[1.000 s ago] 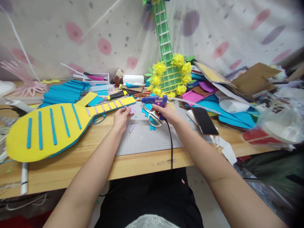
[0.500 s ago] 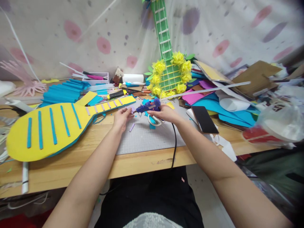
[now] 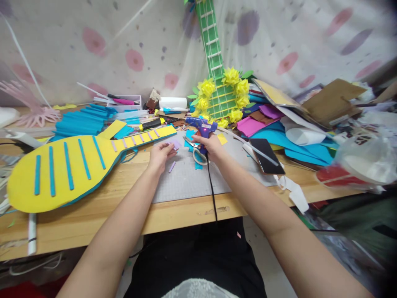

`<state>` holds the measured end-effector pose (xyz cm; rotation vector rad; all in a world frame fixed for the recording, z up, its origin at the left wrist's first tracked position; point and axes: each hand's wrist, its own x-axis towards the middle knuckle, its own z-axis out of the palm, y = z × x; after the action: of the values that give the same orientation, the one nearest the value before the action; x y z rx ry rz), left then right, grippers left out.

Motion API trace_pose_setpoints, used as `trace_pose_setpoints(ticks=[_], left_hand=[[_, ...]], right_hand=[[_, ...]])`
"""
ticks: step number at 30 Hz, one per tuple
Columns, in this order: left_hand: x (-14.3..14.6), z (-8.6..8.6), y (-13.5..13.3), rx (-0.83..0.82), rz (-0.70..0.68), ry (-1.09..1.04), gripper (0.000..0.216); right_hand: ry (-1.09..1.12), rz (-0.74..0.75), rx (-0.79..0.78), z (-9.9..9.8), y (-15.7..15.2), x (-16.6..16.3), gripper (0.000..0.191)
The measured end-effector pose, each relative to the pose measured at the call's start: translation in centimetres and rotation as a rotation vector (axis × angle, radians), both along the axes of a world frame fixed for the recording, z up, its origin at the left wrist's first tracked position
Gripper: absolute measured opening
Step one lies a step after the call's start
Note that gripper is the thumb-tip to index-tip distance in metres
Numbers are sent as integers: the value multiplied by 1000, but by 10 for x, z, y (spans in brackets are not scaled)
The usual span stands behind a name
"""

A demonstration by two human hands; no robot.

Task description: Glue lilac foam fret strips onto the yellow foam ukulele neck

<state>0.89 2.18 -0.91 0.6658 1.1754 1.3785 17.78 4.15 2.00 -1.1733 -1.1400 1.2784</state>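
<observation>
My right hand (image 3: 211,145) grips a blue hot glue gun (image 3: 201,124) upright over the grey cutting mat (image 3: 192,178), its black cord (image 3: 212,194) running down off the table edge. A clear glue stick pokes out behind the gun to the right. My left hand (image 3: 161,155) pinches a small purple foam strip (image 3: 173,144) just left of the gun. Another purple strip (image 3: 172,167) lies on the mat below. White-handled scissors (image 3: 196,152) lie under my right hand. A yellow foam guitar shape (image 3: 71,165) with blue stripes lies to the left.
A green foam guitar with yellow flowers (image 3: 221,97) leans against the back curtain. A black phone (image 3: 266,151) lies right of the mat. Piles of coloured foam sheets (image 3: 279,128), cardboard (image 3: 333,101) and plastic bags (image 3: 362,161) crowd the right side. Blue strips (image 3: 83,120) are stacked at back left.
The glue gun tipped nozzle-down toward the purple strip half a second ago, then my right hand lifted it back upright and away. My left hand kept the strip in place.
</observation>
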Motion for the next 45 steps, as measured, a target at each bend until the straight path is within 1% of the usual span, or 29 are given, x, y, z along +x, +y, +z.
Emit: trace_pose_setpoints(ticks=[3, 5, 7, 9, 12, 15, 17, 20, 23, 26, 28, 31, 34, 37, 39, 41, 43, 45], left_hand=[[2, 1, -1, 5, -29, 4, 12], [3, 2, -2, -3, -52, 5, 9], [3, 2, -2, -19, -65, 7, 8], [3, 2, -2, -26, -67, 11, 8], [2, 2, -2, -16, -63, 18, 9], [3, 2, -2, -13, -54, 19, 10], [4, 1, -3, -19, -47, 19, 10], [6, 1, -3, -25, -42, 21, 9], [6, 1, -3, -31, -42, 24, 9], [5, 0, -2, -42, -35, 30, 9], [5, -1, -1, -41, -30, 33, 8], [4, -2, 0, -21, -31, 32, 9], [4, -2, -1, -2, -24, 30, 12], [4, 0, -3, -6, -19, 34, 12], [5, 2, -3, -12, -20, 32, 11], [5, 3, -4, -19, -27, 26, 11], [5, 3, -3, -32, -30, 13, 12], [6, 3, -3, -51, -29, -4, 13]], right_hand=[[16, 20, 7, -8, -1, -14, 40], [46, 34, 1, -9, -2, -20, 40], [48, 11, -19, -5, -2, -17, 37], [-16, -51, -28, 3, -1, -2, 32], [-253, -104, -1, 16, 3, 42, 29], [-573, -128, -51, 27, 8, 91, 30], [-791, -119, -116, 31, 9, 114, 30], [-987, -94, -170, 32, 11, 127, 30], [-1112, -50, -210, 29, 18, 124, 34], [-1187, -52, -214, 27, 26, 121, 35], [-1183, -68, -190, 28, 29, 121, 33], [-1119, -97, -167, 33, 28, 122, 29], [-1020, -134, -176, 38, 22, 123, 26], [-881, -142, -164, 38, 18, 122, 26], [-752, -99, -129, 37, 16, 119, 25], [-594, -6, -89, 36, 13, 111, 24], [-418, 100, -48, 36, 10, 97, 25], [-274, 145, -14, 35, 5, 76, 27]])
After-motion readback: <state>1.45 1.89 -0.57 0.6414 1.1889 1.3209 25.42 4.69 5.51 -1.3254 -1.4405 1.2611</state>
